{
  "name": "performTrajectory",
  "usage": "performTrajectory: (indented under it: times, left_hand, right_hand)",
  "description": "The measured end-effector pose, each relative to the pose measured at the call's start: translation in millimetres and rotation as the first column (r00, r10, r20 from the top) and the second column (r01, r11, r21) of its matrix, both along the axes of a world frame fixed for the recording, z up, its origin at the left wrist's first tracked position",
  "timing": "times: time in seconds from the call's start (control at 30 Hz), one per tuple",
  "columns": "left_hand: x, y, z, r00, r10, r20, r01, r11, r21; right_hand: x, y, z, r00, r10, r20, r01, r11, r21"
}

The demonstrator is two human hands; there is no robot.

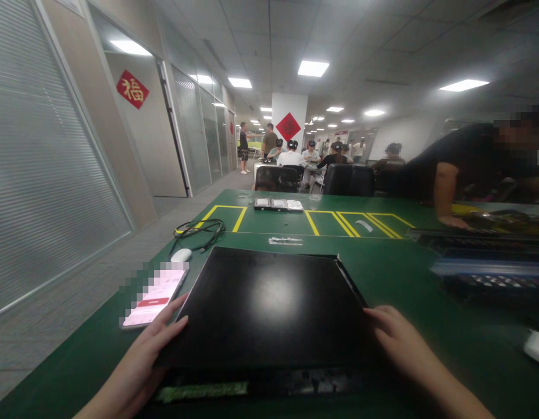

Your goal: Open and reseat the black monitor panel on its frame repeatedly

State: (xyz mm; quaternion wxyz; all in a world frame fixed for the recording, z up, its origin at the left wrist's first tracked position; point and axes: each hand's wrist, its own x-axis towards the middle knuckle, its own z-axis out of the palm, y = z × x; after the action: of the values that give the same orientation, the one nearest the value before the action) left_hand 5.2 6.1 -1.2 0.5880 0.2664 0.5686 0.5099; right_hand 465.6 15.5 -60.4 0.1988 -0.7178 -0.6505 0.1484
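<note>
And here's the black case (269, 302), front and centre over the green table (452, 343), a hand on each side! The left hand (151, 343) grips its left edge, thumb on top; the right hand (395, 329) holds the right edge, lower fingers out of sight. Just left lies a phone (158, 297), then a mouse (181, 255) and a coiled cable (214, 233). Beyond, three drives (278, 204) sit in a row.

Your left hand (153, 340) and right hand (393, 330) are bare; your left forearm (118, 384) and right forearm (443, 381) are bare too, as far as the lower edge of the view; your fingers (171, 330) are slim; the right hand's outline is softly blurred.
</note>
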Motion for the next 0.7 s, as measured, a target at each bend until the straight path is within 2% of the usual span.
performTrajectory:
  times: [0.7]
  left_hand:
    - [-0.4,0.6,0.0,1.000,-0.007,0.017,0.007,1.000,0.002]
  right_hand:
    - [3.1,-0.3,-2.5,0.995,0.014,-0.102,-0.013,1.000,0.007]
